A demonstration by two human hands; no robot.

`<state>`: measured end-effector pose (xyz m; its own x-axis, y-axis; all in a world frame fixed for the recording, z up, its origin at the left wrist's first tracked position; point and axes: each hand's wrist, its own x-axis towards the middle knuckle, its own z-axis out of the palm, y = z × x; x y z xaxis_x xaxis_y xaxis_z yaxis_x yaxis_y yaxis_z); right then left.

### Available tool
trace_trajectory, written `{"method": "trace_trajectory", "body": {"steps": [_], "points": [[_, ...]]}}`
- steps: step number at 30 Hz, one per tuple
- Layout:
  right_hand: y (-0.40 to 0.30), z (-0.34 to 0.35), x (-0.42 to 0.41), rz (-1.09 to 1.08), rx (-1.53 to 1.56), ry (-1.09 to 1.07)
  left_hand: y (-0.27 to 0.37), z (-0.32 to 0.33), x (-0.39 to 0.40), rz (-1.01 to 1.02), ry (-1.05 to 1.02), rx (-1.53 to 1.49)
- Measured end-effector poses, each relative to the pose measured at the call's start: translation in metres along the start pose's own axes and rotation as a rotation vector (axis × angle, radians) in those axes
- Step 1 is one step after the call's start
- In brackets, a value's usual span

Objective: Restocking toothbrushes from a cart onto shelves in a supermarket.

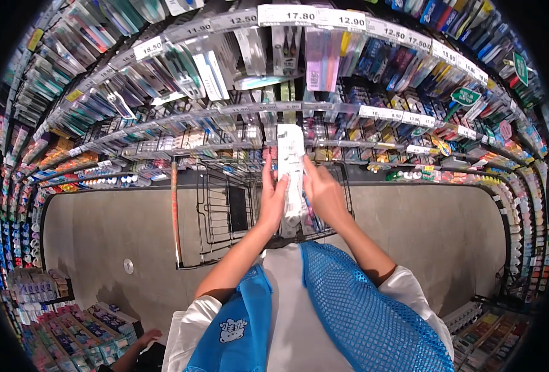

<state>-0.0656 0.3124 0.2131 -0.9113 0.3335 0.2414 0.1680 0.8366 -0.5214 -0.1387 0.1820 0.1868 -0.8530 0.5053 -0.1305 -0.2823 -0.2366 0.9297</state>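
Note:
A long white package (291, 151), which looks like the printed back of a toothbrush pack, is held upright in front of me. My left hand (273, 197) grips its left edge, with the thumb across its lower front. On the right edge lie the fingers of my right hand (326, 193); its thumb is hidden. Below both hands stands a black wire shopping cart (209, 207), partly covered by my arms. Packaged goods (314, 221) show in the cart near my right wrist.
Curved shelves hold hanging toothbrush packs (322, 60) behind price strips (286, 16). The cart's orange handle (175, 209) stands to the left over the grey floor (423, 223). Display bins (79, 330) are at lower left, beside another person's hand (149, 337). More bins (493, 335) stand lower right.

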Motion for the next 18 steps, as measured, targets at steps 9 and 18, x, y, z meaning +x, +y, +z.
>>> {"method": "trace_trajectory", "body": {"steps": [9,18], "points": [[-0.056,0.023,-0.002,-0.171,-0.024,-0.110,0.005,-0.033,0.000,-0.127,0.040,-0.263],[-0.046,0.030,-0.029,0.196,0.564,-0.437,0.024,-0.070,0.011,-0.060,0.128,-0.389]]}}
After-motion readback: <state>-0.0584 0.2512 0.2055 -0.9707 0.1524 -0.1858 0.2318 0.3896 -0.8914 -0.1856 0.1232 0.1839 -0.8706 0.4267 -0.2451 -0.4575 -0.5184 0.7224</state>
